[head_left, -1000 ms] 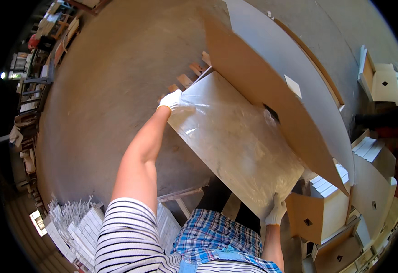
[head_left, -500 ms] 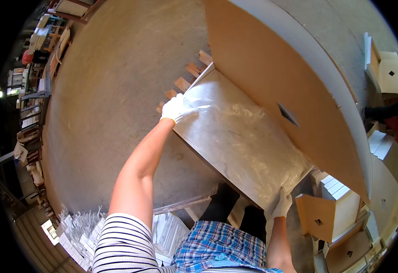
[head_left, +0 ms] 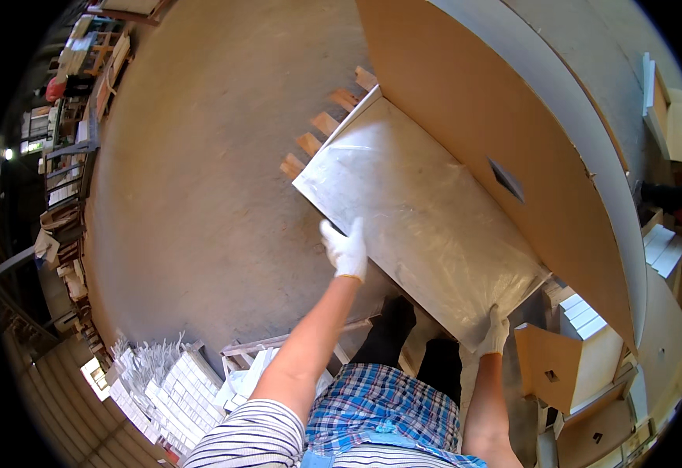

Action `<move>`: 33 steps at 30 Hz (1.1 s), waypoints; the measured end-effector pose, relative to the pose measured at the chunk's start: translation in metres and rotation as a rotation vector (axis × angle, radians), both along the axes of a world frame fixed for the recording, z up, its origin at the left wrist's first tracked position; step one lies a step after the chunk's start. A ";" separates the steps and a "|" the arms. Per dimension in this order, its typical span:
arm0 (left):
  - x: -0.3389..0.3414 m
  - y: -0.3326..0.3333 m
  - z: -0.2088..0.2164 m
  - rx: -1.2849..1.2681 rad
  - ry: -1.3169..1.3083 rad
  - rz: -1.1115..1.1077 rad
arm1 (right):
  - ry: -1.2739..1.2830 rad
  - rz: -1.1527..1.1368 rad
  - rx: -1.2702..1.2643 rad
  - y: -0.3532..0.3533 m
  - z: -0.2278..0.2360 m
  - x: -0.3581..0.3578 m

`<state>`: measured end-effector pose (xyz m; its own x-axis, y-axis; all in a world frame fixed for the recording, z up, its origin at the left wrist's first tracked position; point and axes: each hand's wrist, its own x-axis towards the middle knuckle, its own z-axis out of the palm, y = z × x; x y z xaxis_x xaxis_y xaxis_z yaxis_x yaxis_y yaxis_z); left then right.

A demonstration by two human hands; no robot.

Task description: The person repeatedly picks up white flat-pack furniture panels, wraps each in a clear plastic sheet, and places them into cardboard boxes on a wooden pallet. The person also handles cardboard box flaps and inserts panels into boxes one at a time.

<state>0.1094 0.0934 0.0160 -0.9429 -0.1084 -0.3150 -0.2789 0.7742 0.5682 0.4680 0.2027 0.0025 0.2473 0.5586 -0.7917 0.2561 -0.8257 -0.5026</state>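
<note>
A pale, flat rectangular panel [head_left: 403, 179] lies with a sheet of clear plastic film [head_left: 466, 257] spread over it. My left hand [head_left: 346, 249], in a white knitted glove, is at the panel's near left edge; its fingers are apart and hold nothing. My right hand [head_left: 494, 331], gloved alike, is at the near right corner, fingers closed on the film; the fingertips are partly hard to make out. Behind the panel's far right side stands a large brown board [head_left: 481, 117] with a diamond-shaped dark opening.
Wooden slats [head_left: 310, 143] stick out from under the panel's left end. At lower left are stacked white pieces [head_left: 173, 398] beside a wooden frame. Brown and white box-like parts [head_left: 563, 366] stand at right. Racks and timber line the far left. A person's dark sleeve [head_left: 673, 195] shows at far right.
My left hand has left the panel's far left corner and come back toward me along its near edge. The film lies smoother there. My right hand remains at its corner.
</note>
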 end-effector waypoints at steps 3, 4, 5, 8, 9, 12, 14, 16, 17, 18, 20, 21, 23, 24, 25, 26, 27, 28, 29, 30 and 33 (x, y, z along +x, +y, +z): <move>0.006 0.016 0.002 -0.117 -0.318 0.070 | -0.126 0.126 0.011 -0.001 -0.013 0.007; 0.004 0.014 -0.009 -0.212 -0.314 0.017 | -0.181 0.209 0.013 -0.002 -0.017 0.010; 0.000 0.006 -0.023 -0.184 -0.351 0.005 | -0.236 0.292 0.016 -0.003 -0.021 0.013; -0.006 -0.014 -0.059 -0.091 -0.390 -0.005 | -0.435 0.516 0.029 0.000 -0.032 0.015; -0.004 -0.013 -0.060 -0.088 -0.384 -0.009 | -0.419 0.534 0.000 0.002 -0.036 0.020; 0.002 -0.010 -0.059 -0.090 -0.376 -0.029 | -0.381 0.622 -0.077 0.007 -0.043 0.033; 0.003 -0.001 -0.042 -0.112 -0.388 -0.059 | -0.364 0.720 -0.122 0.010 -0.030 0.033; -0.003 -0.002 -0.036 -0.115 -0.377 -0.065 | -0.463 0.835 -0.021 0.009 -0.003 0.016; -0.002 -0.003 -0.034 -0.121 -0.381 -0.072 | -0.520 0.889 0.021 0.008 0.011 0.014; -0.003 -0.002 -0.030 -0.157 -0.370 -0.090 | -0.556 0.956 0.016 0.010 0.020 0.014; -0.006 -0.010 -0.042 -0.102 -0.387 -0.063 | -0.624 1.082 0.015 0.016 0.030 0.009; -0.006 -0.020 -0.060 -0.111 -0.347 -0.082 | -0.641 1.168 0.042 0.023 0.026 0.011; -0.001 -0.015 -0.073 -0.162 -0.317 -0.086 | -0.682 1.332 0.090 0.045 0.013 0.018; -0.001 -0.015 -0.077 -0.188 -0.294 -0.075 | -0.667 1.316 0.125 0.056 0.021 0.002; -0.003 -0.018 -0.074 -0.290 -0.282 -0.239 | -0.617 1.253 0.189 0.067 0.038 -0.015; -0.007 -0.024 -0.064 -0.395 -0.273 -0.406 | -0.569 1.189 0.243 0.073 0.060 -0.032; -0.015 -0.018 -0.048 -0.487 -0.254 -0.581 | -0.526 1.116 0.308 0.074 0.073 -0.045; -0.018 0.003 -0.013 -0.594 -0.300 -0.795 | -0.520 1.102 0.404 0.068 0.078 -0.048; -0.015 0.024 0.025 -0.630 -0.327 -0.780 | -0.510 1.095 0.499 0.059 0.082 -0.051; -0.010 0.034 0.043 -0.589 -0.326 -0.837 | -0.493 1.093 0.599 0.052 0.087 -0.054; 0.040 0.028 0.016 -0.178 0.021 -1.153 | -0.396 1.438 0.672 0.013 0.054 -0.063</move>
